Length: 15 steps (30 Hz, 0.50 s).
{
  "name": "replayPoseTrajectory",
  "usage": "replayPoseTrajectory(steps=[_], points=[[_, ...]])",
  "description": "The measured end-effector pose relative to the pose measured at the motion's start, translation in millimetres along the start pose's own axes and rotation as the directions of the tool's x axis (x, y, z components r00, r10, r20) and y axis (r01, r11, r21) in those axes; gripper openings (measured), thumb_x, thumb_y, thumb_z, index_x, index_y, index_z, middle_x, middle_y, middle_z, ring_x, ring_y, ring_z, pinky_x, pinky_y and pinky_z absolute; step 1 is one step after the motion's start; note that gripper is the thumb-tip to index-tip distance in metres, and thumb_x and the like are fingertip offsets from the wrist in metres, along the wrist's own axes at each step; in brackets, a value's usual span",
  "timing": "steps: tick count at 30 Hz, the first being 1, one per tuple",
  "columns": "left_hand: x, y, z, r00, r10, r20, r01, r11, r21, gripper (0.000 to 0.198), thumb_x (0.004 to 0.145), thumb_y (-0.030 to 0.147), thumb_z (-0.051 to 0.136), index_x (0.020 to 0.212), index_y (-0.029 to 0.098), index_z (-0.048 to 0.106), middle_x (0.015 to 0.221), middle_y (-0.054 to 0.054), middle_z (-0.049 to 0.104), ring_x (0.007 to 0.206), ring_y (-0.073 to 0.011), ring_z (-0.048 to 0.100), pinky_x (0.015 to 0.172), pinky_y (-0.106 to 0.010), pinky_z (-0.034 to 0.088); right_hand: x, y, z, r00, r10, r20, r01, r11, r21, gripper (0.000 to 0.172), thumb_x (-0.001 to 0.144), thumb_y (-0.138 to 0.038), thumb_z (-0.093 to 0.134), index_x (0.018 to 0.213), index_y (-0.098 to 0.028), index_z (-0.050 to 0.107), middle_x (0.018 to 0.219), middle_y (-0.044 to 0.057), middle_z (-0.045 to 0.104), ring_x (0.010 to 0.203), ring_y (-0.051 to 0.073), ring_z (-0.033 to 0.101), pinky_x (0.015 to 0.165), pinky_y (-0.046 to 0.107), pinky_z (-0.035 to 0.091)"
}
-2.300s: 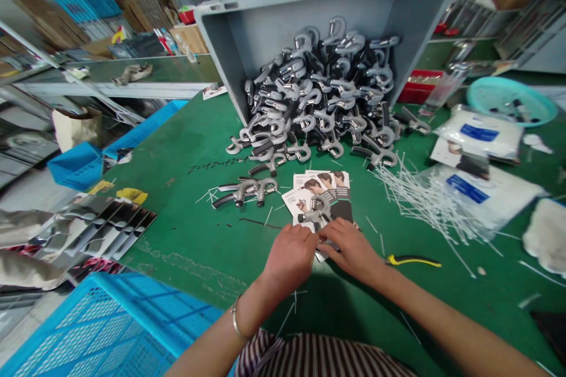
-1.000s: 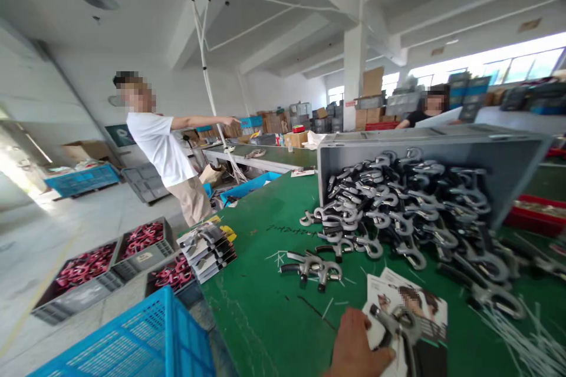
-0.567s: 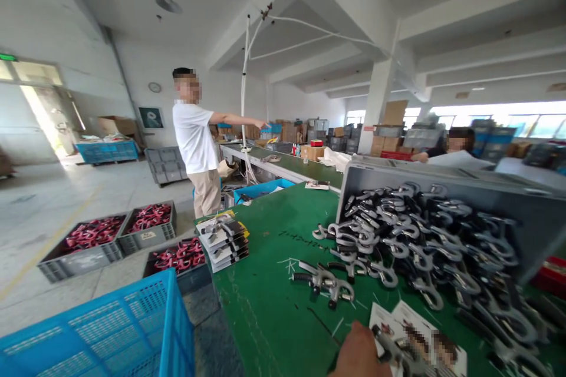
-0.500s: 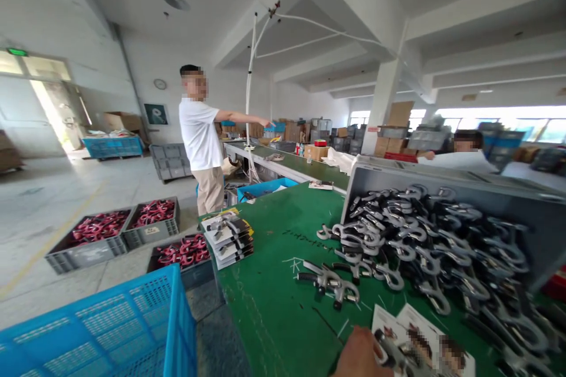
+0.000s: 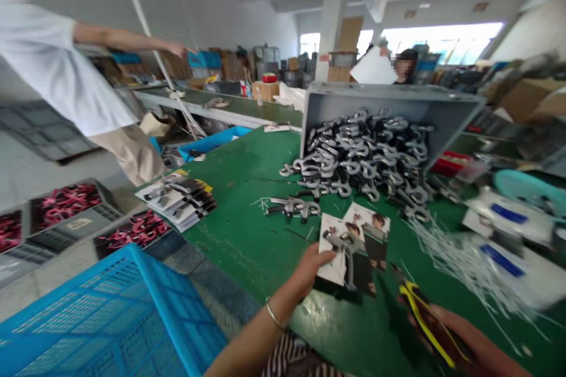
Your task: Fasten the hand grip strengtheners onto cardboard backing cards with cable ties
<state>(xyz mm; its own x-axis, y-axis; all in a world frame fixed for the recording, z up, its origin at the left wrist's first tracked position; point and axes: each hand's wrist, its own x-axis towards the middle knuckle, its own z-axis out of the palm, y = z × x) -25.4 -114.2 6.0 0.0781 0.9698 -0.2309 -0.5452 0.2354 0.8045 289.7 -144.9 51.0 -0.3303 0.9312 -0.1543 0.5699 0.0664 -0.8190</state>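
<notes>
we had some of the work done and a lot left, we thought. near the left edge of the green table sat a stack of cards with grips on them, and those looked done to us. one card was in hand near the front, with a grey grip lying on it. we could not tell if anything tied the two. more cards lay at its right, partly hidden, with no grip that we could see. a big heap of grips spilled out of the grey crate, and white ties lay loose at the right.

our left hand pinched the card by its left side, thumb on top. our right hand was wrapped around the yellow pliers, apart from the card.

in the first look, our two hands met over the grip, and the pliers lay on the table. now the pliers were up in our right hand, and only our left hand was on the card.
</notes>
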Motion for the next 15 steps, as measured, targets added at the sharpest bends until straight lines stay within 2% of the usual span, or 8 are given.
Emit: replayPoseTrajectory(steps=[1, 2, 5, 7, 9, 11, 12, 15], points=[[1.1, 0.9, -0.3, 1.000, 0.021, -0.002, -0.021, 1.000, 0.003, 0.043, 0.069, 0.031, 0.075, 0.106, 0.010, 0.071, 0.091, -0.008, 0.074, 0.074, -0.0186, 0.066, 0.069, -0.026, 0.047, -4.8, 3.3, 4.6, 0.994, 0.078, 0.074, -0.086, 0.989, 0.118, 0.039, 0.098, -0.046, 0.041, 0.111, -0.022, 0.068, 0.097, 0.011, 0.069, 0.088, 0.026, 0.068, 0.071, 0.037, 0.057], [2.7, 1.4, 0.2, 0.999, 0.036, -0.001, -0.036, 0.999, 0.005, 0.045, 0.072, 0.032, 0.075, 0.111, 0.011, 0.069, 0.096, -0.008, 0.074, 0.078, -0.0192, 0.066, 0.071, -0.027, 0.048, -7.0, 4.4, 9.9, 0.973, 0.149, 0.177, -0.200, 0.928, 0.316, 0.037, 0.095, -0.044, 0.046, 0.115, -0.021, 0.066, 0.097, 0.010, 0.067, 0.086, 0.026, 0.068, 0.072, 0.037, 0.057], [5.7, 1.4, 8.5, 0.996, 0.082, -0.042, -0.082, 0.997, 0.015, 0.048, 0.075, 0.034, 0.075, 0.116, 0.013, 0.064, 0.105, -0.009, 0.072, 0.086, -0.0210, 0.067, 0.078, -0.030, 0.051, -5.3, -2.6, 26.7, 0.910, 0.128, 0.395, -0.382, 0.631, 0.675, 0.034, 0.084, -0.034, 0.061, 0.115, -0.021, 0.063, 0.094, 0.006, 0.062, 0.076, 0.018, 0.063, 0.071, 0.033, 0.053], [5.8, -0.3, 19.3, 0.989, 0.118, -0.085, -0.117, 0.993, 0.021, 0.048, 0.075, 0.035, 0.075, 0.116, 0.013, 0.063, 0.108, -0.009, 0.072, 0.090, -0.0225, 0.068, 0.081, -0.032, 0.052, -3.7, -10.3, 38.0, 0.866, 0.046, 0.498, -0.449, 0.511, 0.733, 0.034, 0.081, -0.030, 0.064, 0.113, -0.020, 0.063, 0.093, 0.005, 0.060, 0.077, 0.018, 0.061, 0.070, 0.033, 0.053], [5.9, -3.6, 32.3, 0.983, 0.157, -0.095, -0.156, 0.988, 0.013, 0.048, 0.077, 0.034, 0.074, 0.119, 0.015, 0.061, 0.115, -0.009, 0.070, 0.099, -0.0242, 0.067, 0.089, -0.035, 0.051, -3.6, -16.0, 49.4, 0.802, -0.035, 0.596, -0.523, 0.439, 0.730, 0.039, 0.080, -0.030, 0.064, 0.117, -0.019, 0.061, 0.096, 0.007, 0.062, 0.079, 0.020, 0.063, 0.067, 0.035, 0.054], [6.3, -7.8, 45.6, 0.977, 0.199, -0.080, -0.200, 0.980, 0.003, 0.049, 0.079, 0.034, 0.073, 0.123, 0.018, 0.058, 0.124, -0.009, 0.067, 0.111, -0.0250, 0.064, 0.098, -0.038, 0.048, -3.2, -19.5, 59.4, 0.767, -0.077, 0.637, -0.550, 0.431, 0.715, 0.045, 0.082, -0.033, 0.063, 0.123, -0.018, 0.057, 0.100, 0.010, 0.065, 0.081, 0.022, 0.065, 0.067, 0.035, 0.054], [6.6, -10.0, 51.9, 0.973, 0.219, -0.076, -0.219, 0.976, 0.005, 0.049, 0.081, 0.034, 0.072, 0.125, 0.018, 0.056, 0.127, -0.009, 0.065, 0.115, -0.0251, 0.062, 0.101, -0.038, 0.047, -2.4, -20.8, 63.1, 0.775, -0.074, 0.627, -0.531, 0.462, 0.711, 0.046, 0.083, -0.034, 0.062, 0.125, -0.018, 0.056, 0.101, 0.010, 0.066, 0.084, 0.022, 0.066, 0.070, 0.034, 0.053], [8.0, -15.9, 67.5, 0.958, 0.273, -0.089, -0.269, 0.962, 0.048, 0.054, 0.083, 0.033, 0.070, 0.132, 0.020, 0.051, 0.133, -0.010, 0.062, 0.121, -0.0255, 0.059, 0.104, -0.040, 0.044, 2.8, -22.9, 67.2, 0.846, -0.031, 0.532, -0.406, 0.610, 0.681, 0.040, 0.086, -0.040, 0.063, 0.119, -0.018, 0.057, 0.103, 0.008, 0.067, 0.090, 0.021, 0.066, 0.079, 0.032, 0.051]])
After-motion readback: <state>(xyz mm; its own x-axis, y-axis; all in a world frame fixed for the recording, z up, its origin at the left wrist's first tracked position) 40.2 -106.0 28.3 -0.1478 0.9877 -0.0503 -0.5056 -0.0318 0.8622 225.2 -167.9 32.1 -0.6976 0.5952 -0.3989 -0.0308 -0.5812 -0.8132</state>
